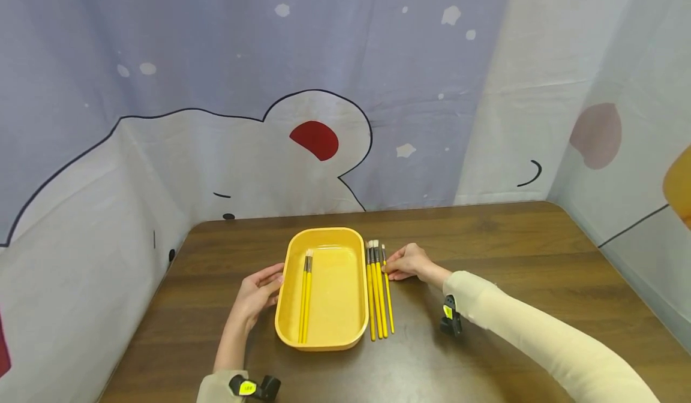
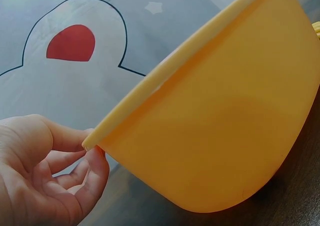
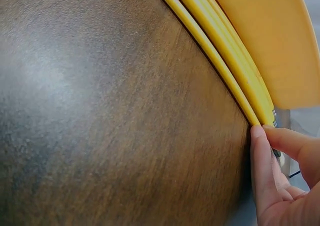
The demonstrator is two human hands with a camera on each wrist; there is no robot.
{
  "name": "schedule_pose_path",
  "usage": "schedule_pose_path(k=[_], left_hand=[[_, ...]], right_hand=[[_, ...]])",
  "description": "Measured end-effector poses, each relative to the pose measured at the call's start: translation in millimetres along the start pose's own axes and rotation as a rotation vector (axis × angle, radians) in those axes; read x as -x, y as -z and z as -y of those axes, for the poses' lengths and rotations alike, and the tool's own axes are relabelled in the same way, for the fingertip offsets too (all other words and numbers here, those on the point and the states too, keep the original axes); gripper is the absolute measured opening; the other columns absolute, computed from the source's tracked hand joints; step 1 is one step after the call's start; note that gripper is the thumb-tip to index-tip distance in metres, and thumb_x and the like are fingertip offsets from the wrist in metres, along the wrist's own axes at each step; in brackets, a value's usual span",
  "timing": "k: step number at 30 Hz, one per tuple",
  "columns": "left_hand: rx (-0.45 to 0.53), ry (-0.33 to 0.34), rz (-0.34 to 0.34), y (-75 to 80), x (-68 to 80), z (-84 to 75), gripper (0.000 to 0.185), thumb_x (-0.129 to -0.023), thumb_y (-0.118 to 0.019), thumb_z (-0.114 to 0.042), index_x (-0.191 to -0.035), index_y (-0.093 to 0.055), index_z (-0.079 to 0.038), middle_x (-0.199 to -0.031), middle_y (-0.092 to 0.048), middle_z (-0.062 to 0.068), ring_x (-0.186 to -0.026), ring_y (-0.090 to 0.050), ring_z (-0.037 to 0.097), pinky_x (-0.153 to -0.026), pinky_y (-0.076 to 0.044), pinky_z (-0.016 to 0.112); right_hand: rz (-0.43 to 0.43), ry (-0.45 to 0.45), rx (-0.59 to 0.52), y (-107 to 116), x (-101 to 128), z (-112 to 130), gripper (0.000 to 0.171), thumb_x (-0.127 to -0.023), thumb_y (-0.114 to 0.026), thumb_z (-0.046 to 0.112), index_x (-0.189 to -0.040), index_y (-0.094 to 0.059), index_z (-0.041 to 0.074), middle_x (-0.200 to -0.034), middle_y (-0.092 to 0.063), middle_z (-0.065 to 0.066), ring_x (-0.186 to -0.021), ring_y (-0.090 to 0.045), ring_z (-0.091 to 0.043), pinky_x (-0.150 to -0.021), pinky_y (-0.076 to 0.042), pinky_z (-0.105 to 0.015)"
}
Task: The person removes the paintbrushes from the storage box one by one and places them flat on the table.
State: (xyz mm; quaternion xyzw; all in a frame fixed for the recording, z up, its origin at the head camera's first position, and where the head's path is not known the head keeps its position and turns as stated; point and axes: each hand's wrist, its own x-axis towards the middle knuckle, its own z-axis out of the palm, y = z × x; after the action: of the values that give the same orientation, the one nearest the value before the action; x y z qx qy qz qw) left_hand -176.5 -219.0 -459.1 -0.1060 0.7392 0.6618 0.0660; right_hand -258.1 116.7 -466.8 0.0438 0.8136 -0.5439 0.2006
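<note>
A yellow tray [image 1: 339,298] stands on the table with two paintbrushes [image 1: 305,298] lying lengthwise inside, bristles at the far end. My left hand [image 1: 256,295] pinches the tray's left rim between thumb and fingers, as the left wrist view shows close up at the rim [image 2: 131,103]. Along the tray's right side, several yellow-handled paintbrushes [image 1: 376,295] lie side by side on the table. With thumb and forefinger my right hand [image 1: 408,262] pinches the outermost paintbrush [image 1: 388,301] near its metal collar; its handle [image 3: 215,60] lies slightly apart from the others.
The brown wooden table [image 1: 486,253] stretches to both sides. A printed curtain [image 1: 421,91] hangs right behind its back edge and continues along the sides. Small black wrist cameras [image 1: 450,316] are strapped over both sleeves.
</note>
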Motion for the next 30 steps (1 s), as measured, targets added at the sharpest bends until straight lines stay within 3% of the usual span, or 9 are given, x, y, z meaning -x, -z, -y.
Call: schedule_pose_path(k=[8, 18, 30], left_hand=[[0.0, -0.001, -0.002, -0.7, 0.7, -0.1, 0.042, -0.097, -0.055, -0.008, -0.138, -0.049, 0.001, -0.13, -0.055, 0.025, -0.084, -0.063, 0.008, -0.068, -0.055, 0.02], [-0.021, 0.001, -0.002, 0.1, -0.6, 1.2, 0.042, -0.098, -0.054, -0.009, -0.138, -0.049, -0.001, -0.132, -0.054, 0.025, -0.083, -0.062, 0.008, -0.066, -0.054, 0.019], [-0.052, -0.005, -0.017, -1.5, 2.3, 0.1, 0.04, -0.098, -0.054, -0.011, -0.137, -0.051, -0.002, -0.127, -0.058, 0.022, -0.084, -0.061, 0.008, -0.066, -0.054, 0.019]], right_hand=[[0.005, 0.023, -0.014, 2, 2, -1, 0.022, -0.081, -0.074, 0.003, -0.096, -0.067, -0.01, -0.065, -0.07, -0.007, -0.052, -0.064, -0.009, -0.056, -0.057, -0.025], [-0.015, 0.035, -0.038, 5, -2, 0, 0.022, -0.081, -0.073, 0.002, -0.098, -0.067, -0.01, -0.073, -0.073, -0.01, -0.051, -0.064, -0.007, -0.056, -0.057, -0.024], [-0.02, 0.065, -0.095, 12, 2, 17, 0.025, -0.082, -0.072, 0.002, -0.103, -0.065, -0.011, -0.085, -0.074, -0.017, -0.054, -0.065, -0.006, -0.062, -0.058, -0.027]])
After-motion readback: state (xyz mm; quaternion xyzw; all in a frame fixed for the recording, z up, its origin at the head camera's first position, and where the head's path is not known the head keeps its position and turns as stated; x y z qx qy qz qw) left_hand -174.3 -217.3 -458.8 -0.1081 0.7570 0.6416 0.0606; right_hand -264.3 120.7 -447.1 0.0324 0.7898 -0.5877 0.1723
